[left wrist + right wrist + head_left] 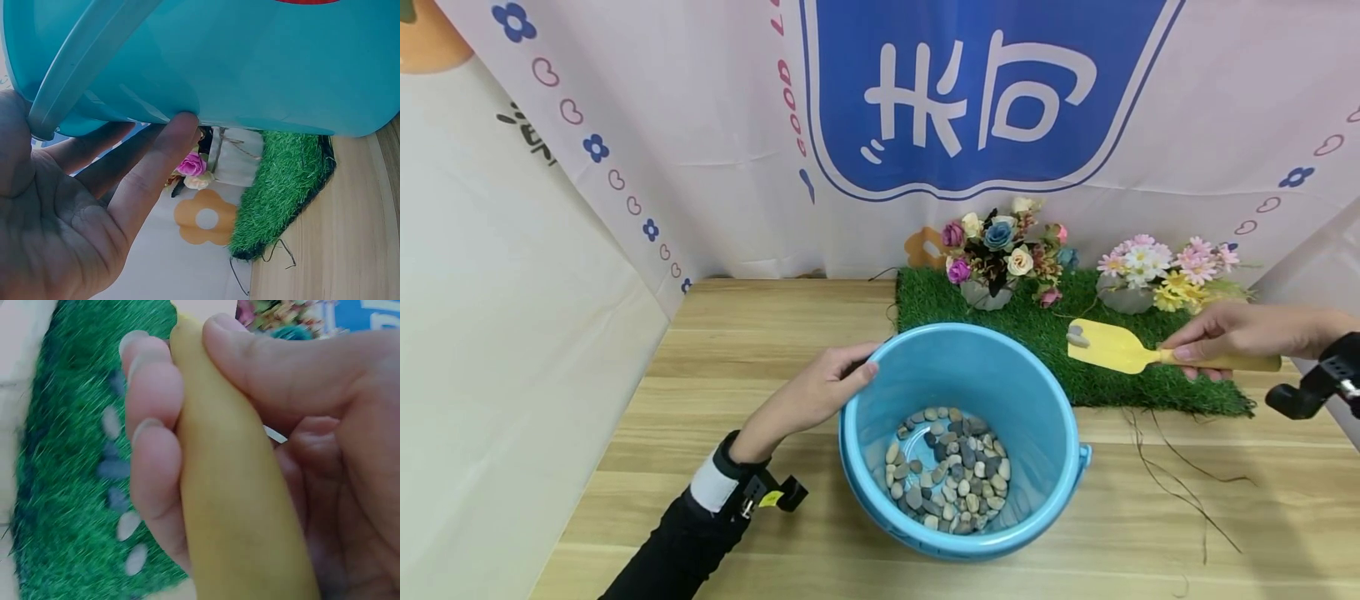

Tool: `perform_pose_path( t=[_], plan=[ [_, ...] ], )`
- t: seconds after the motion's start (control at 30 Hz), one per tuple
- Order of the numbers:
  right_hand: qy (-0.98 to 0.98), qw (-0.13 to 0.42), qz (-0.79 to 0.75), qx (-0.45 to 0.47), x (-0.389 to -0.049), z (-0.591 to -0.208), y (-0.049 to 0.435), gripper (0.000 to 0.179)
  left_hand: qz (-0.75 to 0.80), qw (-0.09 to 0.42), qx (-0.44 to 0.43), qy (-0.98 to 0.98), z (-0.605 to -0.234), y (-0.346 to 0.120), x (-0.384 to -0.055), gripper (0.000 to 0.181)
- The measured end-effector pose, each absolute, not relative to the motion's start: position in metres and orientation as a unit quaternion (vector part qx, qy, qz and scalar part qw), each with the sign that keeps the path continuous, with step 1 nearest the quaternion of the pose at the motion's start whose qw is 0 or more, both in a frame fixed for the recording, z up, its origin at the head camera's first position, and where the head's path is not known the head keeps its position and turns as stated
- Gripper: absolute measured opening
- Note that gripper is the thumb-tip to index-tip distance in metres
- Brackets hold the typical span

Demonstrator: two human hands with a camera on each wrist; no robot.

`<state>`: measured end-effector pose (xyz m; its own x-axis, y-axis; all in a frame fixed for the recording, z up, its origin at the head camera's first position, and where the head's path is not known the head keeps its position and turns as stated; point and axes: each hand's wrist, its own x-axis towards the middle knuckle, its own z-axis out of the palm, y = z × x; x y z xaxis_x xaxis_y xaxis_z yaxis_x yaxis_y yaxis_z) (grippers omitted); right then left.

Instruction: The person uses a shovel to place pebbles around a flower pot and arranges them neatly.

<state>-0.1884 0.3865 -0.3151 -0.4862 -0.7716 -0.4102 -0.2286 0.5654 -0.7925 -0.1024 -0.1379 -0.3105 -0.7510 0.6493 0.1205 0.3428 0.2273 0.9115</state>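
Observation:
A blue bucket (1052,492) stands on the table with many grey and tan pebbles (962,475) over its bottom. My left hand (823,387) holds the bucket's left rim; in the left wrist view its fingers (147,181) lie against the outer wall beside the handle (81,69). To the right, my right hand (1232,333) grips a yellow trowel (1108,346) by its handle, above the artificial grass mat (1078,383). One or two small grey stones (1077,336) lie at the tip of its blade. The right wrist view shows fingers and thumb around the yellow handle (231,481).
Two pots of artificial flowers (1000,250) (1150,267) stand on the mat's back part. Several pebbles (114,469) lie on the grass in the right wrist view. Loose dark strands (1180,483) lie on the wooden table (737,333). A printed cloth (730,167) hangs behind.

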Motion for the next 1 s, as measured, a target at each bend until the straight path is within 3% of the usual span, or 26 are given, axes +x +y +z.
perform_pose_path(
  t=[0.37,1.0],
  plan=[
    [0.786,0.426,-0.338,-0.293,-0.185,-0.35,0.401,0.027,0.535,0.152,0.324,0.765,-0.312,-0.137,-0.102,0.036],
    [0.802,0.415,-0.335,-0.267,-0.17,-0.353,0.382,0.03,0.533,0.15,0.318,0.769,-0.312,-0.138,-0.102,0.035]
  ],
)
